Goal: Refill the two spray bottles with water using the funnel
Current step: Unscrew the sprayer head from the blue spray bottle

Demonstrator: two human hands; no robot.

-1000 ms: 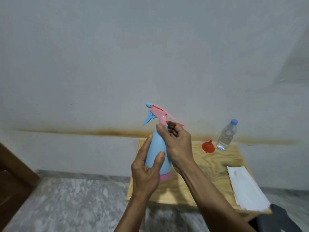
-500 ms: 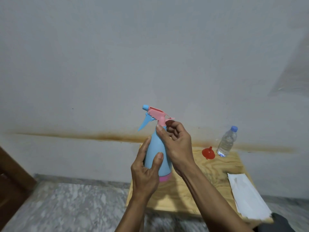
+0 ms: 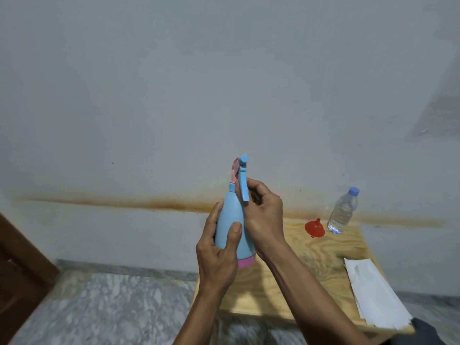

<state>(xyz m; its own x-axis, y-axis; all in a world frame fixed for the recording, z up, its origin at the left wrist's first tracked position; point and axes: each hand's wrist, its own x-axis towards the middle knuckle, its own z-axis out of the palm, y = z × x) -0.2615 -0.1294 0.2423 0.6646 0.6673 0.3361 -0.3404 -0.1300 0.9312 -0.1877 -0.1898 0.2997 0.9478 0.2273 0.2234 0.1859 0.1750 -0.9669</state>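
The right hand (image 3: 263, 215) covers the neck of the spray bottle (image 3: 230, 225), so its collar is hidden; its grip curls round the neck just under the trigger head (image 3: 241, 175). The left hand's (image 3: 219, 255) grip is clamped round the blue body. The bottle is held upright above the near left part of the counter (image 3: 323, 255), long axis vertical, nozzle turned toward the camera. A red funnel (image 3: 315, 228) and a water bottle (image 3: 343, 211) stand near the wall

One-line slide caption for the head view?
Left hand holds blue spray bottle; right hand grips its sprayer head.
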